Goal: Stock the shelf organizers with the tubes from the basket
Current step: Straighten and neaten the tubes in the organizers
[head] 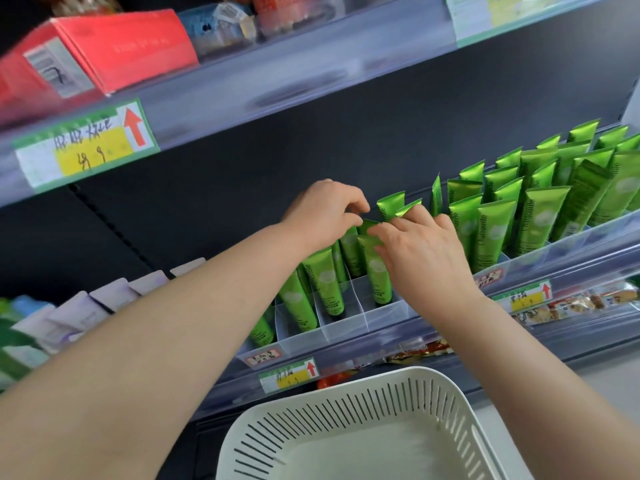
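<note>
Left hand (325,213): reaching up to the middle shelf, fingers curled, thumb and fingertips pinching the crimped top of a green tube (367,227) in the clear organizer. Right hand (420,251): just beside it, fingers half bent and resting on the tops of the neighbouring tubes; thumb and forefinger touch the same tube top. Whether this hand truly grips anything, I cannot tell.

Setting: shop shelving with a dark back panel. Middle shelf (346,375), clear front rail, small price labels with red arrows.

Upper shelf (277,81): red carton (114,50) at left, wrapped packets further along, blurred. Yellow price label (86,147) with red arrow on its edge.

Left organizer (332,327): clear plastic, divided into narrow compartments; green tubes stand cap-down in them, leaning a little. The front compartment nearest the right hand holds one tube (377,275).

Right organizer (554,244): same type, packed with upright green tubes (540,202) in several rows.

Far left of middle shelf: pale lilac packs (104,299) in a slanting row, blurred.

Lower shelf: snack packets (571,303), partly hidden.

Basket (346,403): white, slotted walls, below the shelf at the near edge; the visible part of its floor shows no tubes.
</note>
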The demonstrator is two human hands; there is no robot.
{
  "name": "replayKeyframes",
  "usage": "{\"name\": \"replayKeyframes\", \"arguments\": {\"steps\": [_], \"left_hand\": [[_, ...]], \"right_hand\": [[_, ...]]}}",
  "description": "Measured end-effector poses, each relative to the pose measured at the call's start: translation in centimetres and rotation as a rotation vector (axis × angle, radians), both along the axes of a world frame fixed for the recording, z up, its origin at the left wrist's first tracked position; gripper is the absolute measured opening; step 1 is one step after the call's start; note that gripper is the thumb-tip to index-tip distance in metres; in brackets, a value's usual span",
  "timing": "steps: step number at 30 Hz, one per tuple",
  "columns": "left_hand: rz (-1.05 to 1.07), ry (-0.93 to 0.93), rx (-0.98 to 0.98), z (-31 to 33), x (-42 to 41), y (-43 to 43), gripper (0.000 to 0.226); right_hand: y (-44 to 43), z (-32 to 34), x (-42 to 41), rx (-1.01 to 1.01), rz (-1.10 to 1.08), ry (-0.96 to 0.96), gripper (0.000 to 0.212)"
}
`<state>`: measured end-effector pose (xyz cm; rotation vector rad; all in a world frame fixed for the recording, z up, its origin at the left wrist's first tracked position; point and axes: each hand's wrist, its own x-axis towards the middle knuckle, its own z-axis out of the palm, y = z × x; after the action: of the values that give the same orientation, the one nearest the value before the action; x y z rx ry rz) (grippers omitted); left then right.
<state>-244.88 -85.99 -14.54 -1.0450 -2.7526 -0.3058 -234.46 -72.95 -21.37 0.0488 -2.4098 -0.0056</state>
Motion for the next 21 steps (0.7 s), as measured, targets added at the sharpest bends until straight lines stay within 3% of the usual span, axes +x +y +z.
{"name": "replayKeyframes", "arguments": {"steps": [12,21], "left_hand": [[0.125,-0.002,-0.093,-0.3,0.5,-1.2,0.017],[0.198,-0.049,0.185,0.6,0.3,-1.1,0.012]], "right_hand": [[-1.1,0.1,-0.1,-0.156,0.039,0.01,0.015],[-0.5,0.0,-0.1,-0.11,0.031,0.03,0.021]]}}
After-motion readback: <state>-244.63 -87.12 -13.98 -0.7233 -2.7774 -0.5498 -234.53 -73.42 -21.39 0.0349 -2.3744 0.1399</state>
